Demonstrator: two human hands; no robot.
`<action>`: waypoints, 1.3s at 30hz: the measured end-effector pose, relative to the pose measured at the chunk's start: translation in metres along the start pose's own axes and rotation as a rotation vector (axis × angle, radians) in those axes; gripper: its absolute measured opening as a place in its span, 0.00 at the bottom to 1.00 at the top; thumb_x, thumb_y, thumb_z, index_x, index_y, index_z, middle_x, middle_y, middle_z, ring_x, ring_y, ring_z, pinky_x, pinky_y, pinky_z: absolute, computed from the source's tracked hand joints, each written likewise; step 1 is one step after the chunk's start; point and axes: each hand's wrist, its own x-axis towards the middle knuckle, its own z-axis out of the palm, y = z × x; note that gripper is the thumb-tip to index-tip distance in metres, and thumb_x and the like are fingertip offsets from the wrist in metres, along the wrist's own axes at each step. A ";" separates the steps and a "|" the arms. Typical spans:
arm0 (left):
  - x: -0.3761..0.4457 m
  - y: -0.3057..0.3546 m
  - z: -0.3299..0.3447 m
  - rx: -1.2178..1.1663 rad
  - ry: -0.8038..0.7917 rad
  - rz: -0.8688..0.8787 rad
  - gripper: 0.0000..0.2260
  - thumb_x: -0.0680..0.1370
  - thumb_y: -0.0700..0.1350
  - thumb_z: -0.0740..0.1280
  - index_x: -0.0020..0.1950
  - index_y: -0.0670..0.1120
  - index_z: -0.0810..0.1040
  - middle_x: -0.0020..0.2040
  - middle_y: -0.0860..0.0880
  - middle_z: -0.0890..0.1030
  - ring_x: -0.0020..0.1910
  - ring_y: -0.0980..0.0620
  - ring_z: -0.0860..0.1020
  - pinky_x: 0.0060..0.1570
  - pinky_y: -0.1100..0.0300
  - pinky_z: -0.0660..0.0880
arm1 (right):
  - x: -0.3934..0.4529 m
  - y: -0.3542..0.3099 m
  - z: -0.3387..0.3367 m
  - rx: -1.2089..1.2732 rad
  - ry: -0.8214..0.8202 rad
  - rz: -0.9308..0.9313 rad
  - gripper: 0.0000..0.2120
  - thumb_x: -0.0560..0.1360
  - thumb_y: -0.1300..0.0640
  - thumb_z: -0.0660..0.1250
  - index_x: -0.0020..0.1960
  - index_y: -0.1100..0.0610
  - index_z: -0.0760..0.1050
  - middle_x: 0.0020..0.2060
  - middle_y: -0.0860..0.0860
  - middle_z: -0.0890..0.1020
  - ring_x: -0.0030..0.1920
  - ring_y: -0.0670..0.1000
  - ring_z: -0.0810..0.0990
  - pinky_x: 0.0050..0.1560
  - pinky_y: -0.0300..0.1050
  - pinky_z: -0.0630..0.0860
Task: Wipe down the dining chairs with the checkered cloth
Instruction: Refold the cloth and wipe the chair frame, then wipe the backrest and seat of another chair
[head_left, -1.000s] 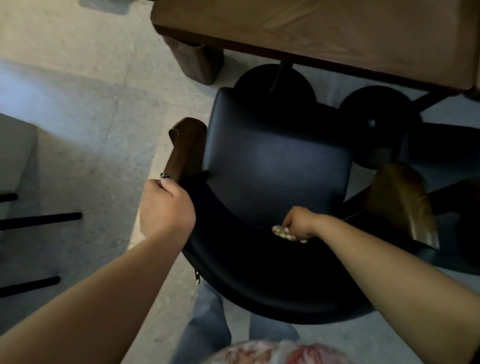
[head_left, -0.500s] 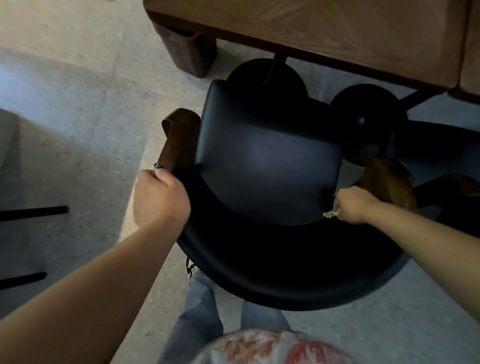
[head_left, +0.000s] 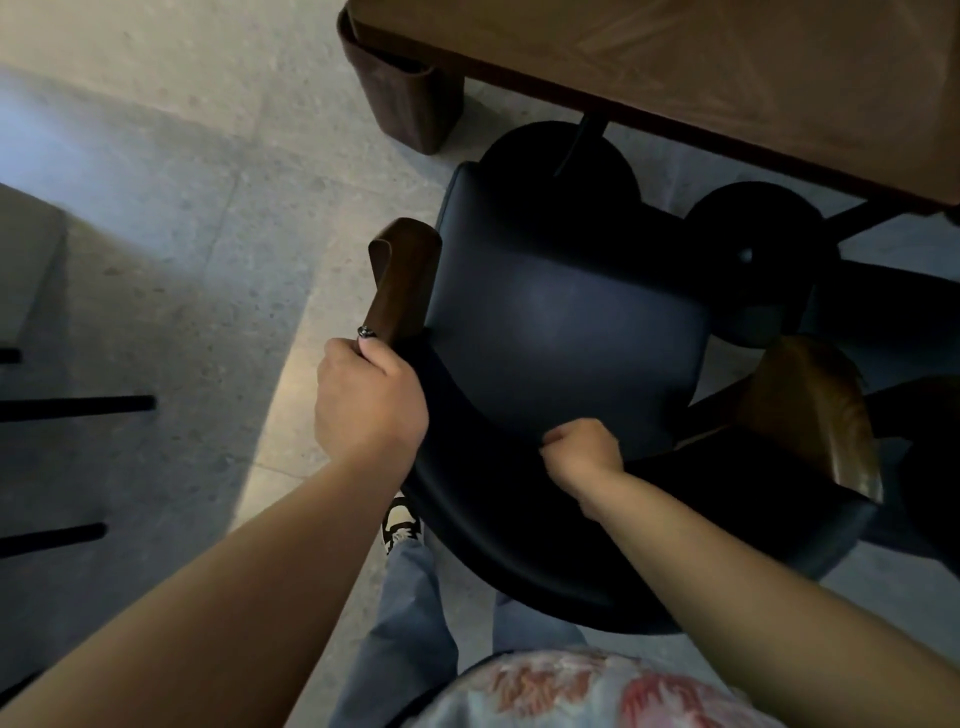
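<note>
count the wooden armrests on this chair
2. One armrest runs along the chair's left side, its near end gripped by the left hand. The other armrest is on the right side, beyond the right hand.

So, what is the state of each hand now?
Left hand: grips the chair at its armrest.
Right hand: fisted at the seat's rear; cloth hidden.

Seat (head_left: 566, 312) lies open between the wooden armrests (head_left: 402, 280) — table (head_left: 727, 67) overhangs its far edge.
</note>
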 end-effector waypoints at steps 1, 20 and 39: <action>0.000 0.000 0.000 -0.001 0.001 0.000 0.15 0.83 0.51 0.51 0.56 0.43 0.72 0.55 0.42 0.77 0.45 0.47 0.70 0.46 0.52 0.65 | -0.001 -0.009 0.009 0.061 -0.016 0.007 0.13 0.74 0.63 0.64 0.54 0.54 0.82 0.55 0.54 0.82 0.58 0.56 0.79 0.53 0.39 0.74; 0.004 -0.005 0.004 0.032 0.033 0.050 0.18 0.82 0.52 0.50 0.59 0.42 0.73 0.55 0.41 0.78 0.53 0.39 0.76 0.53 0.47 0.71 | -0.017 -0.102 0.011 1.324 -0.422 0.045 0.19 0.77 0.71 0.57 0.65 0.62 0.74 0.51 0.61 0.83 0.58 0.61 0.79 0.63 0.51 0.73; -0.084 0.037 -0.098 -0.614 -0.450 0.200 0.16 0.81 0.44 0.62 0.68 0.48 0.74 0.64 0.47 0.78 0.60 0.48 0.78 0.60 0.50 0.74 | -0.187 -0.027 -0.120 1.337 -0.241 -0.572 0.07 0.77 0.62 0.66 0.54 0.58 0.78 0.49 0.55 0.85 0.51 0.54 0.84 0.49 0.49 0.81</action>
